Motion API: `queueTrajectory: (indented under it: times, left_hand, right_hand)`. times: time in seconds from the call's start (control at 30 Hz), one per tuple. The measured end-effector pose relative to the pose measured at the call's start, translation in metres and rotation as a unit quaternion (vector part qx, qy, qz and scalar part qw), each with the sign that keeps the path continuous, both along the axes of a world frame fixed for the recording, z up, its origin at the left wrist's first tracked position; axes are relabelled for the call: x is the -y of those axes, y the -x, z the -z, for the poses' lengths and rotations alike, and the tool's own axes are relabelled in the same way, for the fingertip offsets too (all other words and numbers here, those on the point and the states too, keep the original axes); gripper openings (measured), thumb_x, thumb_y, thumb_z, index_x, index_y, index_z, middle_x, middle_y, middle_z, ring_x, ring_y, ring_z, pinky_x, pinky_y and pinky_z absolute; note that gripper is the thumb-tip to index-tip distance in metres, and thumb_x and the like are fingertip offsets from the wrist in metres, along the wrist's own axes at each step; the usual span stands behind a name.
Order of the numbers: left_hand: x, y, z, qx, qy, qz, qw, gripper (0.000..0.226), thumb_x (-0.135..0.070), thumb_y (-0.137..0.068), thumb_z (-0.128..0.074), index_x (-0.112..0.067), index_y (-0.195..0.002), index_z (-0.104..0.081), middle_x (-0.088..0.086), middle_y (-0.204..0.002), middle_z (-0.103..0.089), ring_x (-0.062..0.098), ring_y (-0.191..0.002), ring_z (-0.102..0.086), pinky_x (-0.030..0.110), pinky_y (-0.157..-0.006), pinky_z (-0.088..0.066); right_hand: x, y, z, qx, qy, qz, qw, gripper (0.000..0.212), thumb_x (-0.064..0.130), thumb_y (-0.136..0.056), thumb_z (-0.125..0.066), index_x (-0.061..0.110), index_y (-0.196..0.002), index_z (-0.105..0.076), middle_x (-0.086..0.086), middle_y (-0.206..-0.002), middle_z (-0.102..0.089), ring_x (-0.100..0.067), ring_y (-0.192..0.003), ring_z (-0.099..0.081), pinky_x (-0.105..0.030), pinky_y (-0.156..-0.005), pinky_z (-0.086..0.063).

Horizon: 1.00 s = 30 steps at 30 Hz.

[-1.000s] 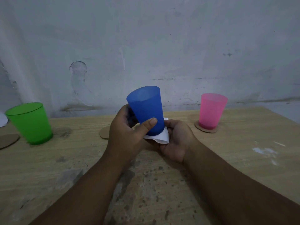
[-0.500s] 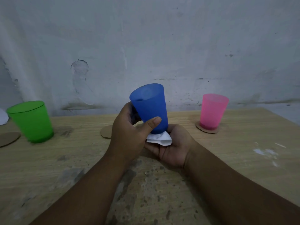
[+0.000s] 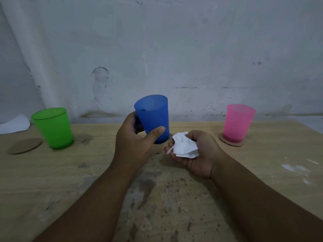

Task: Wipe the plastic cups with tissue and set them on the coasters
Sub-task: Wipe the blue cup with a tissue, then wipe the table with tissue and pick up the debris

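head cam | faces forward-down | close over table (image 3: 52, 172) | wall (image 3: 192, 49) behind

A translucent blue cup (image 3: 153, 117) is held upright at centre; crumpled white tissue (image 3: 184, 145) lies at its 4 o'clock. Pink cup (image 3: 238, 122) stands on a cardboard coaster (image 3: 230, 143) at 3 o'clock; green cup (image 3: 53, 127) at 9.

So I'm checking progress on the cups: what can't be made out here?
- Middle coaster: head view, hidden behind the left hand and blue cup.
- Green cup: motion-blurred; its base stands beside the bare coaster.
- White sheet: cut by the left edge.
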<state>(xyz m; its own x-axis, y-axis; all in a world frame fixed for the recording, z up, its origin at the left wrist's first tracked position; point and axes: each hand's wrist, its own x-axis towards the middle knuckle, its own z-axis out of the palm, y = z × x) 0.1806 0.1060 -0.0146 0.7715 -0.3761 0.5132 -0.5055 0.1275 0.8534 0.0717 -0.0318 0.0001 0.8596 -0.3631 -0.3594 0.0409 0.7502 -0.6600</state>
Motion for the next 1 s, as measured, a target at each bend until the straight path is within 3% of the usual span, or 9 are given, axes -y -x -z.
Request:
queueTrajectory:
  times: [0.07,0.17,0.33,0.43,0.57,0.67,0.77,0.9,1.0]
  left_hand:
    - [-0.008,-0.002,0.001,-0.018,-0.005,-0.015,1.000,0.058,-0.027,-0.078,-0.084,-0.021,-0.130,-0.059,-0.010,-0.121,-0.069,0.006,-0.107,-0.067,0.035,-0.091,-0.058]
    - [-0.020,-0.003,0.004,-0.032,-0.028,-0.040,0.998,0.059,-0.028,-0.078,-0.084,-0.022,-0.131,-0.057,-0.010,-0.123,-0.067,0.008,-0.109,-0.066,0.040,-0.093,-0.057]
    - [-0.039,-0.006,0.001,-0.028,-0.045,-0.096,0.994,0.060,-0.026,-0.080,-0.084,-0.027,-0.131,-0.052,-0.012,-0.123,-0.062,0.012,-0.109,-0.062,0.036,-0.091,-0.052]
    - [-0.061,-0.010,0.006,-0.034,-0.048,-0.116,0.991,0.060,-0.024,-0.079,-0.084,-0.031,-0.128,-0.051,-0.014,-0.122,-0.061,0.012,-0.110,-0.061,0.032,-0.090,-0.050]
    - [-0.076,-0.012,0.015,-0.056,-0.042,-0.137,0.988,0.058,-0.021,-0.079,-0.084,-0.033,-0.125,-0.051,-0.019,-0.116,-0.060,0.010,-0.108,-0.061,0.021,-0.081,-0.047]
    - [-0.079,-0.012,0.019,-0.066,-0.044,-0.138,0.987,0.060,-0.021,-0.079,-0.084,-0.028,-0.130,-0.052,-0.013,-0.121,-0.060,0.011,-0.109,-0.060,0.016,-0.077,-0.043]
    - [-0.079,-0.012,0.023,-0.070,-0.051,-0.124,0.988,0.059,-0.020,-0.080,-0.083,-0.033,-0.127,-0.050,-0.013,-0.124,-0.059,0.013,-0.113,-0.059,0.021,-0.081,-0.045]
    - [-0.079,-0.013,0.026,-0.097,-0.054,-0.116,0.987,0.065,-0.019,-0.083,-0.081,-0.024,-0.139,-0.049,-0.006,-0.134,-0.058,0.017,-0.117,-0.058,0.034,-0.088,-0.046]
    - [-0.080,-0.015,0.026,-0.102,-0.056,-0.118,0.986,0.067,-0.019,-0.082,-0.082,-0.023,-0.140,-0.048,-0.005,-0.135,-0.057,0.019,-0.119,-0.058,0.038,-0.091,-0.049]
  right_hand:
    - [-0.004,-0.002,0.001,-0.015,0.066,0.031,0.997,0.029,0.013,-0.098,-0.039,-0.004,-0.114,-0.056,-0.026,-0.091,-0.068,-0.043,-0.080,-0.067,-0.051,-0.072,-0.058]
    - [-0.012,-0.009,0.008,-0.039,0.185,0.086,0.978,0.027,0.017,-0.096,-0.050,-0.001,-0.113,-0.061,-0.023,-0.098,-0.070,-0.034,-0.080,-0.072,-0.044,-0.069,-0.061]
    - [-0.025,-0.010,0.011,-0.041,0.281,0.119,0.951,0.019,0.024,-0.093,-0.054,0.010,-0.097,-0.067,-0.012,-0.097,-0.071,-0.029,-0.087,-0.070,-0.047,-0.079,-0.060]
    - [-0.027,-0.014,0.016,-0.067,0.338,0.133,0.929,0.033,0.039,-0.072,-0.056,0.016,-0.088,-0.075,-0.005,-0.097,-0.076,-0.031,-0.094,-0.071,-0.059,-0.091,-0.053]
    - [-0.043,-0.013,0.016,-0.073,0.480,0.138,0.863,0.028,0.033,-0.099,-0.046,0.022,-0.088,-0.069,0.007,-0.097,-0.071,-0.015,-0.093,-0.067,-0.034,-0.082,-0.053]
    - [-0.042,-0.015,0.021,-0.081,0.538,0.132,0.828,0.024,0.029,-0.103,-0.042,0.024,-0.097,-0.065,0.013,-0.092,-0.065,-0.006,-0.087,-0.062,-0.027,-0.073,-0.049]
    - [-0.034,-0.020,0.028,-0.093,0.537,0.157,0.824,0.024,0.032,-0.102,-0.043,0.024,-0.098,-0.065,0.007,-0.096,-0.068,-0.015,-0.088,-0.064,-0.034,-0.073,-0.053]
    - [-0.029,-0.019,0.030,-0.089,0.488,0.182,0.849,0.023,0.028,-0.102,-0.045,0.025,-0.090,-0.064,0.000,-0.091,-0.069,-0.019,-0.069,-0.061,-0.030,-0.051,-0.043]
    - [-0.025,-0.019,0.031,-0.083,0.453,0.196,0.866,0.022,0.022,-0.100,-0.047,0.021,-0.092,-0.068,-0.002,-0.087,-0.071,-0.019,-0.063,-0.061,-0.031,-0.051,-0.043]
